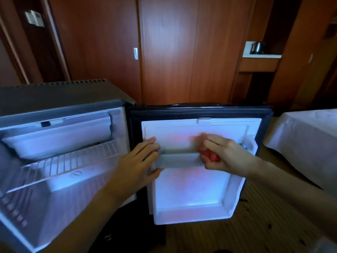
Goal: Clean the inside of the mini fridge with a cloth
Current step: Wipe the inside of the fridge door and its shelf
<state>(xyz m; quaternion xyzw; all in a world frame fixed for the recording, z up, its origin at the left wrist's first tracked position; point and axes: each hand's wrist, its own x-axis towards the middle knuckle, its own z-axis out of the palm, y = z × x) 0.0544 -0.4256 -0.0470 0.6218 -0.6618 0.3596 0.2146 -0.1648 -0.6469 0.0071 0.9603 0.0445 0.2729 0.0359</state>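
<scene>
Left hand grips the door shelf; right hand bunches the red cloth, soft and light, best held wadded.

Hotel room: bed, kettle, wood wardrobe

Wood-panelled walls, carpet, white-covered bed.

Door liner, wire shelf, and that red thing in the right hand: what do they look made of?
Door liner: looks like moulded white plastic, smooth with a soft sheen. Wire shelf: thin parallel rods, probably white-coated metal. The red thing, bunched in the right hand, looks like soft cloth; weave too blurred to tell.
</scene>
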